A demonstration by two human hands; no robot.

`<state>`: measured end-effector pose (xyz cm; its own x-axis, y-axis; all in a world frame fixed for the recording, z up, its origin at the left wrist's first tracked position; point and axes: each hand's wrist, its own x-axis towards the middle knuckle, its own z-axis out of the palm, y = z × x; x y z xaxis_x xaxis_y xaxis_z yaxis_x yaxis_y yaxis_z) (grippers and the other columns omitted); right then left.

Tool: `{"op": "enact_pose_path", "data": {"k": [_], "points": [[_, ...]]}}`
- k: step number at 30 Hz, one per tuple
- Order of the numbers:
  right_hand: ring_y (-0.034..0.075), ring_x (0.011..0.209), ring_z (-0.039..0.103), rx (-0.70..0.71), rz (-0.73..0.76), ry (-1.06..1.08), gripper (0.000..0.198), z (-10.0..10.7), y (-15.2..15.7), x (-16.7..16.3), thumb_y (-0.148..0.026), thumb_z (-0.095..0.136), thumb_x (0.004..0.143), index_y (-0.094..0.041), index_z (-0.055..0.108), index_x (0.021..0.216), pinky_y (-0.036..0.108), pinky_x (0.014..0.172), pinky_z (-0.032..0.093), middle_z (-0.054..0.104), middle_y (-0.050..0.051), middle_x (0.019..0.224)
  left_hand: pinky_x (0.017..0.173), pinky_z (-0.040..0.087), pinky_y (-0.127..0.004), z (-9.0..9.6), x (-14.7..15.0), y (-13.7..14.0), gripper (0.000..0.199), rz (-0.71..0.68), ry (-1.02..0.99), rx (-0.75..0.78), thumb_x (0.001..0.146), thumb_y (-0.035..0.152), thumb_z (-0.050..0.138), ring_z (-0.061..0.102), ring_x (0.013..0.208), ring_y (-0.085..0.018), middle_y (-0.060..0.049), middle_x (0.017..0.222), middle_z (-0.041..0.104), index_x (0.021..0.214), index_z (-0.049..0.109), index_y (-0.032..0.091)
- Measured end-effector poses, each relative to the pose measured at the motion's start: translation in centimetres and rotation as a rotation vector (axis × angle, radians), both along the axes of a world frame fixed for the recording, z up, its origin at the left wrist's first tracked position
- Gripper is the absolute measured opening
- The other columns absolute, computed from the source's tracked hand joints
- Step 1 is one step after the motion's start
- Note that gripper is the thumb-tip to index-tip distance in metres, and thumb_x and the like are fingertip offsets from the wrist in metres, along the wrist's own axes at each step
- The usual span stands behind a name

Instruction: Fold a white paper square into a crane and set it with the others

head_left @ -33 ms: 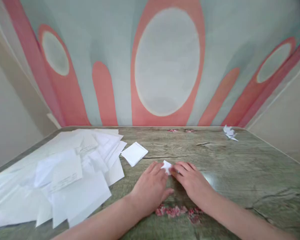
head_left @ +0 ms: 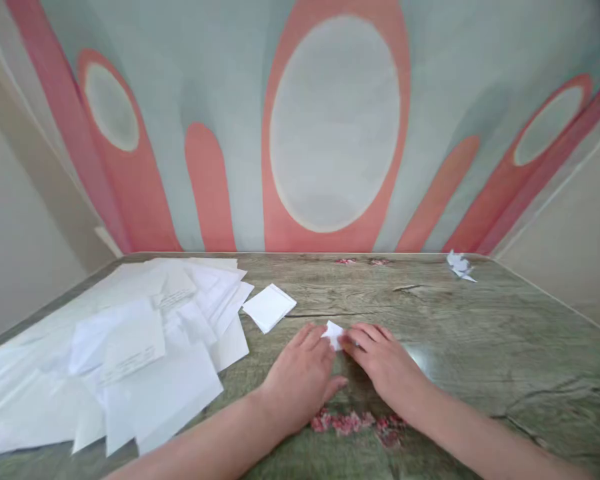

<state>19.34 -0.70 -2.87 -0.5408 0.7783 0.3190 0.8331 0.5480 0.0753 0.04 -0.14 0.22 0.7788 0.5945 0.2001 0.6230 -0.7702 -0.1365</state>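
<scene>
A small piece of folded white paper [head_left: 333, 331] lies on the wood-patterned tabletop between my two hands, one of its points facing away from me. My left hand [head_left: 305, 373] rests on the table with its fingertips pressing the paper's left side and its thumb held apart. From the right, my right hand [head_left: 380, 357] closes its thumb and fingers on the paper's other edge. Fingers cover both sides of the paper, so its full shape is hidden. Just beyond my left hand is a small stack of square white paper [head_left: 270, 307].
A big spread of overlapping white paper sheets [head_left: 165, 387] covers the table's left side, a few with printed lines. Crumpled white paper scraps [head_left: 461, 265] sit at the far right corner. A painted wall [head_left: 245, 167] rises behind the wood-patterned table [head_left: 505, 347], which has pink floral patches.
</scene>
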Motion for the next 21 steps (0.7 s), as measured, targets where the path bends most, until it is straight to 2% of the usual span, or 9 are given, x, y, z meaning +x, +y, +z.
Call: {"op": "enact_pose_path", "data": {"k": [5, 9, 12, 17, 19, 21], "points": [[0.021, 0.106, 0.047, 0.03, 0.015, 0.005, 0.023, 0.4, -0.1, -0.2, -0.019, 0.056, 0.084, -0.018, 0.06, 0.106, 0.035, 0.087, 0.037, 0.061, 0.007, 0.107, 0.103, 0.027, -0.038, 0.9, 0.1, -1.0, 0.041, 0.107, 0.073, 0.065, 0.08, 0.045, 0.054, 0.043, 0.118, -0.027, -0.014, 0.105, 0.064, 0.096, 0.067, 0.009], [0.022, 0.107, 0.047, 0.056, 0.0, -0.006, 0.022, 0.2, 0.0, 0.1, -0.014, 0.057, 0.082, -0.015, 0.062, 0.103, 0.035, 0.088, 0.037, 0.062, 0.007, 0.106, 0.099, 0.03, -0.04, 0.8, -0.1, -1.9, 0.034, 0.146, 0.123, 0.073, 0.078, 0.043, 0.058, 0.046, 0.116, -0.028, -0.014, 0.106, 0.064, 0.087, 0.071, 0.013], [0.023, 0.106, 0.048, 0.063, -0.04, -0.052, 0.022, 0.2, 0.0, 0.5, -0.011, 0.059, 0.079, -0.013, 0.063, 0.101, 0.035, 0.087, 0.038, 0.062, 0.008, 0.104, 0.099, 0.031, -0.041, 0.9, -0.2, -2.0, 0.033, 0.14, 0.138, 0.057, 0.078, 0.041, 0.059, 0.045, 0.117, -0.029, -0.015, 0.109, 0.063, 0.089, 0.07, 0.013], [0.025, 0.1, 0.051, 0.062, -0.084, -0.135, 0.027, 0.5, -0.3, 0.7, -0.007, 0.058, 0.075, -0.011, 0.063, 0.101, 0.038, 0.083, 0.042, 0.062, 0.011, 0.1, 0.1, 0.03, -0.045, 1.8, -0.4, -1.5, 0.039, 0.168, 0.066, -0.029, 0.077, 0.038, 0.061, 0.041, 0.119, -0.033, -0.021, 0.115, 0.058, 0.098, 0.066, 0.006], [0.025, 0.097, 0.052, 0.066, -0.095, -0.132, 0.031, 0.4, -0.4, 0.6, -0.005, 0.058, 0.073, -0.012, 0.063, 0.103, 0.038, 0.081, 0.043, 0.062, 0.011, 0.098, 0.099, 0.031, -0.047, 0.4, -1.0, -2.2, 0.042, 0.111, -0.071, -0.145, 0.079, 0.038, 0.058, 0.04, 0.12, -0.033, -0.019, 0.119, 0.055, 0.108, 0.061, 0.008], [0.025, 0.096, 0.052, 0.068, -0.1, -0.112, 0.035, 0.1, -0.5, 0.6, -0.004, 0.057, 0.071, -0.011, 0.062, 0.104, 0.037, 0.081, 0.044, 0.062, 0.011, 0.098, 0.094, 0.039, -0.041, -2.8, -2.2, -4.4, 0.042, -0.09, -0.276, -0.388, 0.083, 0.042, 0.051, 0.045, 0.117, -0.028, -0.011, 0.119, 0.056, 0.118, 0.054, 0.019]]}}
